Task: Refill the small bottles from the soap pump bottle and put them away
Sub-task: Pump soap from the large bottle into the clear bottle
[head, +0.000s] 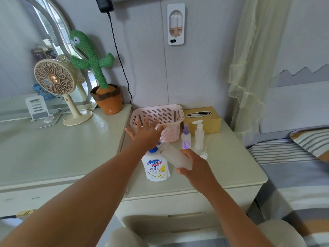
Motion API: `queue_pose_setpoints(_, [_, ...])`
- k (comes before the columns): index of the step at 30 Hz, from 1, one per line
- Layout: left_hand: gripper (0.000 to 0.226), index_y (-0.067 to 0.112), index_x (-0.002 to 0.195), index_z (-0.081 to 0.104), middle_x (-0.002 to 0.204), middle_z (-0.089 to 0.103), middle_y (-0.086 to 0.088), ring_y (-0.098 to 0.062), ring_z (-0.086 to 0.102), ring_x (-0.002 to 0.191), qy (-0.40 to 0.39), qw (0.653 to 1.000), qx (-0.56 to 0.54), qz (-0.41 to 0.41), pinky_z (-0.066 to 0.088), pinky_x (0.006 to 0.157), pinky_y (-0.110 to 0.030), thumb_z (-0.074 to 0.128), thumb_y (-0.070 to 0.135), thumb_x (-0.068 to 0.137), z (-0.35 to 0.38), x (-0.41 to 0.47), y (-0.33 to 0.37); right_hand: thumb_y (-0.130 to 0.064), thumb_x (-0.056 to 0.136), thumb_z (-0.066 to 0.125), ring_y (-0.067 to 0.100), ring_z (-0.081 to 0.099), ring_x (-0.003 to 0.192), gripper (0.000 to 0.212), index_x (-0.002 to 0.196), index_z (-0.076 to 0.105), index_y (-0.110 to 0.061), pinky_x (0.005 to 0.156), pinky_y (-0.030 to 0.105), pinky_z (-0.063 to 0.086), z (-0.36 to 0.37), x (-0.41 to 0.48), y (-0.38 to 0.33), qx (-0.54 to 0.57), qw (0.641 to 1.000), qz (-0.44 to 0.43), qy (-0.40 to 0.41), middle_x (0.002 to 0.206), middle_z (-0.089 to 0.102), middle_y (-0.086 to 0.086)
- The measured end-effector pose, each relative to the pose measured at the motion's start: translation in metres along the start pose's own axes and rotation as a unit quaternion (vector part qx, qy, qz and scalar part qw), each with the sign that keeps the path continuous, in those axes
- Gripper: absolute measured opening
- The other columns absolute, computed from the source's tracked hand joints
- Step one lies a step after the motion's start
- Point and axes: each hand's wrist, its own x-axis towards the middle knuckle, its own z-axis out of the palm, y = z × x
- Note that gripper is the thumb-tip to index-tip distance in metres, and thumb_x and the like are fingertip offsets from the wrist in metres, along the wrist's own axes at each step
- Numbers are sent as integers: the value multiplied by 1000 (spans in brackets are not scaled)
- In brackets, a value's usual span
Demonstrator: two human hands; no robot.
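The white soap pump bottle [156,168] with a blue pump head stands on the nightstand [231,168]. My left hand [146,133] is spread flat over its pump head, fingers straight. My right hand [194,165] grips a translucent small bottle [175,155], tilted with its mouth toward the pump's spout. A purple-capped spray bottle [186,138] and a small clear pump bottle [199,134] stand upright to the right. A small white cap [204,155] lies beside my right hand.
A pink slotted basket [170,114] sits behind the bottles, with a gold tissue box [204,118] to its right. On the dresser at left stand a fan [58,86] and a cactus toy [99,72]. A bed [293,166] borders the right.
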Motion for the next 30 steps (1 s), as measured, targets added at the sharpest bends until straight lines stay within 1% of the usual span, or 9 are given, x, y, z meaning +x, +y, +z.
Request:
queue_pose_setpoints(4, [58, 42, 149, 14, 160, -8, 3, -28, -14, 145, 5, 1000, 7, 6, -11, 106, -69, 13, 63, 95, -4, 0, 0, -20, 83, 68, 6, 45, 98, 52, 130, 46, -24, 68, 5, 35, 0, 0, 0, 2, 1000, -4, 0, 112, 46, -13])
queue_pose_setpoints(7, [57, 43, 148, 15, 160, -9, 3, -28, -14, 145, 11, 1000, 19, 20, -10, 106, -70, 17, 63, 95, -9, 0, 1, -21, 84, 67, 5, 43, 100, 52, 131, 45, -24, 76, 11, 34, -1, 0, -1, 3, 1000, -5, 0, 114, 43, -14])
queue_pose_setpoints(11, [52, 44, 148, 12, 159, -11, 2, -29, -16, 145, 6, 999, 29, 26, -9, 106, -70, 21, 56, 98, -9, -2, 2, -21, 84, 68, 5, 43, 100, 52, 131, 45, -24, 72, 6, 34, -1, 2, 0, 1, 1000, -3, 3, 114, 44, -14])
queue_pose_setpoints(13, [53, 43, 148, 12, 159, -10, 2, -28, -15, 145, 6, 1000, 16, 17, -10, 106, -70, 18, 58, 97, -5, 0, 1, -21, 84, 68, 5, 44, 99, 52, 130, 45, -24, 72, 8, 35, 0, 3, 1, -3, 1000, -1, 1, 113, 43, -14])
queue_pose_setpoints(16, [58, 42, 149, 14, 160, -8, 2, -28, -16, 145, 2, 1000, -6, 0, -13, 105, -68, 13, 63, 95, 0, 1, 0, -21, 83, 68, 6, 46, 97, 51, 129, 46, -24, 67, 4, 35, 1, 3, 2, -8, 1000, -1, -4, 114, 48, -11])
queue_pose_setpoints(22, [55, 42, 149, 13, 160, -8, 2, -28, -15, 145, 8, 1000, -1, 12, -10, 106, -69, 16, 59, 97, -8, -1, 2, -20, 83, 68, 6, 46, 99, 51, 129, 46, -23, 68, 3, 35, -1, 2, 0, -1, 1000, -5, 1, 112, 46, -12])
queue_pose_setpoints(26, [54, 44, 148, 13, 159, -11, 2, -29, -16, 145, 9, 1000, 11, 26, -10, 105, -70, 16, 60, 97, -11, -3, 3, -20, 83, 68, 6, 46, 100, 51, 129, 46, -24, 73, 11, 37, -2, 1, 0, 3, 1000, -6, 2, 113, 47, -12])
queue_pose_setpoints(29, [50, 44, 147, 13, 159, -11, 2, -30, -17, 144, 10, 999, 18, 28, -10, 105, -70, 17, 56, 99, -11, -5, 3, -20, 83, 68, 6, 45, 99, 51, 129, 46, -24, 71, 8, 37, -2, 1, 0, 4, 1000, -7, 2, 113, 46, -12])
queue_pose_setpoints(30, [49, 45, 147, 13, 159, -12, 2, -30, -17, 144, 10, 999, 21, 29, -10, 105, -70, 18, 54, 99, -11, -5, 3, -20, 83, 68, 6, 45, 100, 51, 129, 46, -24, 72, 9, 37, -2, 2, 1, 4, 1000, -8, 1, 113, 46, -12])
